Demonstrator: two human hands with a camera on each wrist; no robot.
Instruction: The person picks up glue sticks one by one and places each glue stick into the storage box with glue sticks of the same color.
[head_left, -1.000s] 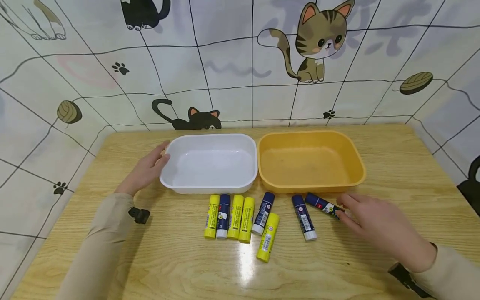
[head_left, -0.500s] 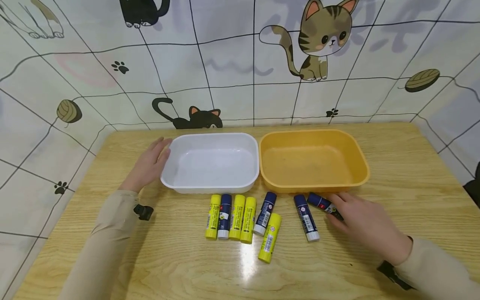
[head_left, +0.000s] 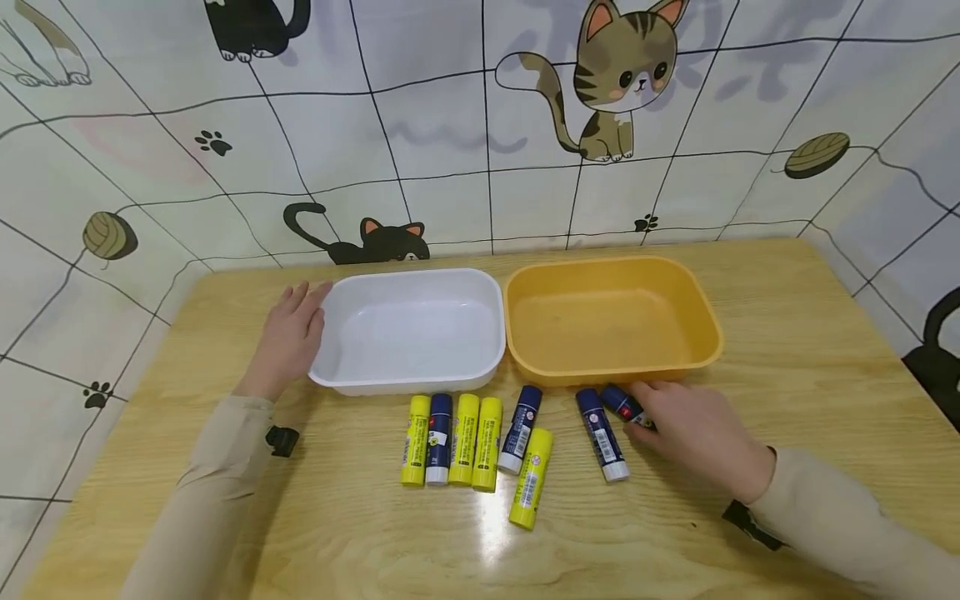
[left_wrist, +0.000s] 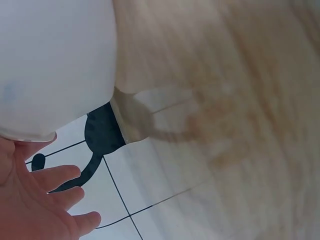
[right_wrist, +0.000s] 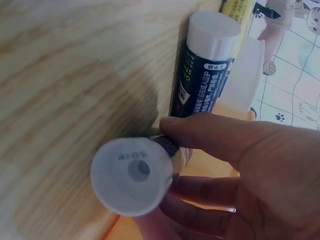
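My right hand [head_left: 697, 433] pinches a navy glue stick [head_left: 624, 404] lying just in front of the yellow tray. In the right wrist view, the thumb is on one side of this stick's white base end [right_wrist: 120, 180] and the fingers are on the other. A second navy glue stick [head_left: 602, 435] lies close to its left. My left hand [head_left: 285, 342] rests against the left end of the white tray [head_left: 412, 387]. Its fingers are extended and spread in the left wrist view, where the white tray's side [left_wrist: 55, 65] appears close by.
Several yellow glue sticks [head_left: 416, 442] and navy ones [head_left: 439, 439] lie in front of the white tray. A yellow tray [head_left: 615, 373] stands beside it on the right. Behind the wooden table [head_left: 360, 533] hangs a cat-print cloth [head_left: 450, 125].
My right hand has moved left and taken the navy glue stick between thumb and fingers, with the stick shifting towards its neighbour. My left hand stays at the white tray; the head view shifts slightly.
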